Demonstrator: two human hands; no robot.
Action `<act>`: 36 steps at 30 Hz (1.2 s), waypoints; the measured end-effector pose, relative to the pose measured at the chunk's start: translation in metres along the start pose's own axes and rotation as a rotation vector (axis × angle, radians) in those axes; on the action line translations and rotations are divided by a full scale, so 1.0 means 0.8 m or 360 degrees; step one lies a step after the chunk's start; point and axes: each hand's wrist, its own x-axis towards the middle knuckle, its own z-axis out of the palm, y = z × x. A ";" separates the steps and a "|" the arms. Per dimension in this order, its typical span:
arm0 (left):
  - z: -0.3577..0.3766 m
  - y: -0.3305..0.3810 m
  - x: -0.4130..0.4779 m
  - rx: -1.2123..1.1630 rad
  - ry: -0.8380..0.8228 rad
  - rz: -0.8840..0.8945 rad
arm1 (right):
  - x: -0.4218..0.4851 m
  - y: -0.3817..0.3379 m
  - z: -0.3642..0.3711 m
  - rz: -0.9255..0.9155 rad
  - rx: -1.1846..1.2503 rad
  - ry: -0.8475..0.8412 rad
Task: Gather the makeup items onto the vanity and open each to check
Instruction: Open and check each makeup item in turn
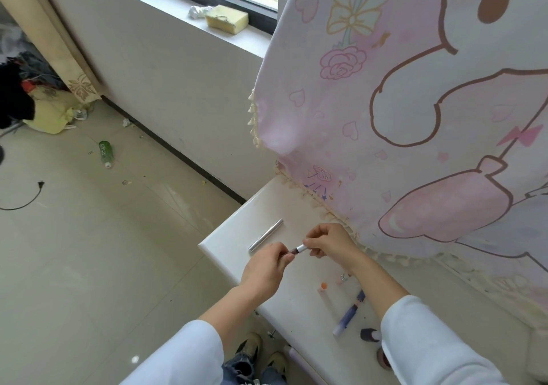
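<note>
Both hands hold one small makeup stick (297,249) above the white vanity top (237,230). My left hand (265,269) pinches its dark end, and my right hand (329,241) pinches its white end. A silver tube (266,234) lies on the vanity just beyond my left hand. Nearer me lie a clear tube with an orange cap (325,294), a purple pen-like item (349,316), a small pinkish bottle (343,278) and a dark-capped item (369,334) partly hidden by my right sleeve.
A pink cartoon-print cloth (415,103) with a tassel fringe covers the back of the vanity. On the window sill sits a yellow sponge (226,18). A green bottle (105,153), a black cord (26,198) and a pile of bags lie on the tiled floor at left.
</note>
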 end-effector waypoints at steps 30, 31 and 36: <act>0.017 -0.002 0.031 -0.0064 -0.0003 -0.0104 | 0.036 0.005 -0.019 0.0242 0.0451 0.0211; 0.019 -0.002 0.034 -0.0072 -0.0011 -0.0116 | 0.039 0.005 -0.019 0.0256 0.0481 0.0224; 0.029 -0.003 0.047 -0.0065 -0.0053 -0.0172 | 0.055 0.011 -0.019 0.0335 0.0486 0.0303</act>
